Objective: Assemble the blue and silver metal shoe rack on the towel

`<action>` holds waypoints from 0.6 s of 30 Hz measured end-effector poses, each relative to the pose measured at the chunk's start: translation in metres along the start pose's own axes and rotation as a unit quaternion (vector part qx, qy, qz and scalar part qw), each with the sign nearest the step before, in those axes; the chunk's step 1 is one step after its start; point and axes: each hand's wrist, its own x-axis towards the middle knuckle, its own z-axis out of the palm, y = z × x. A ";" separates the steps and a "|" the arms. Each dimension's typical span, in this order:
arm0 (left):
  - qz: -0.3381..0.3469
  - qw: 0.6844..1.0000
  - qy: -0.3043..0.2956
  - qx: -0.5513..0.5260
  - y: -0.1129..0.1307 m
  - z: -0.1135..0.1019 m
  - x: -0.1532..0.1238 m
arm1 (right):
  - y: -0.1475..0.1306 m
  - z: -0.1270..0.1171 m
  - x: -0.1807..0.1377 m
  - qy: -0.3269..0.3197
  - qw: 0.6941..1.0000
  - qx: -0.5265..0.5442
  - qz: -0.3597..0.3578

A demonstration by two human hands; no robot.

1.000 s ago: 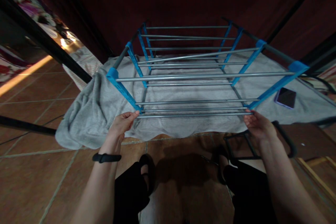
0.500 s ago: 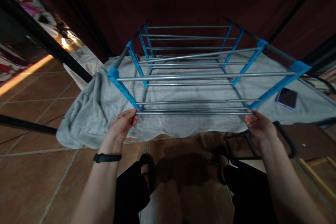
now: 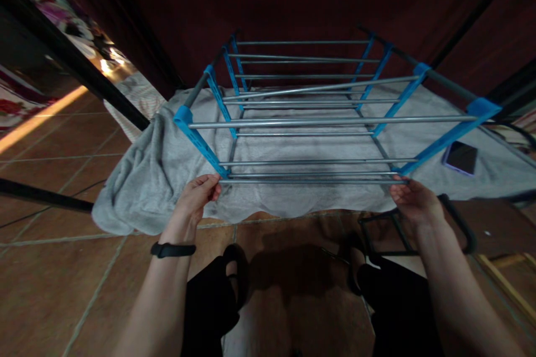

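Almost nothing has shifted over the last second: the nearest rod [image 3: 310, 181] is still pinched at both ends, left hand [image 3: 196, 196] and right hand [image 3: 412, 201] closed on it. Beyond, the rack [image 3: 318, 121] is seen resting on the grey towel [image 3: 146, 178], a phone [image 3: 460, 157] lying right.

phone [image 3: 460, 157] details (dark) too small

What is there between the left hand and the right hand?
In the head view, a thin metal rod of the rack spans from the left hand to the right hand; grey cloth lies beneath.
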 end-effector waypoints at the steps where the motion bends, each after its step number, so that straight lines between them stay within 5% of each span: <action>1: 0.001 1.000 0.004 0.002 0.000 0.001 0.000 | 0.000 0.000 0.000 -0.002 1.000 0.001 -0.001; 18: 0.053 0.997 -0.028 0.045 -0.006 0.010 0.002 | -0.002 -0.006 0.007 0.014 1.000 0.011 -0.008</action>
